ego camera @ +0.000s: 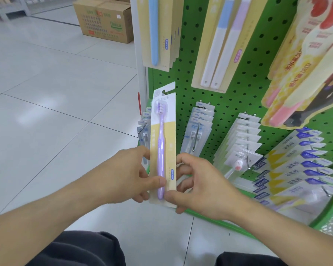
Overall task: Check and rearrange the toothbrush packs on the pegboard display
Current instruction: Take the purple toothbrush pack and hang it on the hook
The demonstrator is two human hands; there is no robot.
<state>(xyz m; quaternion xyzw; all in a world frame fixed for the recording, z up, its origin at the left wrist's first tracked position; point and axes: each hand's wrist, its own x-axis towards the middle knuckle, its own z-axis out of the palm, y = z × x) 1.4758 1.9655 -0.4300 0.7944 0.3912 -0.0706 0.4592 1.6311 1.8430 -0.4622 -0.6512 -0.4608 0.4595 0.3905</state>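
Observation:
A tall pack with a purple toothbrush point(162, 135) stands upright in front of the green pegboard point(244, 89), off its hook. My left hand point(131, 173) grips its lower left edge, thumb across the front. My right hand point(198, 185) pinches the lower right edge, thumb on the bottom front. A second card shows just behind the pack's top. Packs with a blue toothbrush point(156, 31) hang above it. A twin pack point(219, 47) hangs to the right.
Rows of small clear packs point(198, 127) and blue-topped packs point(300, 169) hang on pegs low on the board. Large yellow and red packs point(306, 64) hang at the upper right. A cardboard box point(104, 18) sits on the tiled floor behind.

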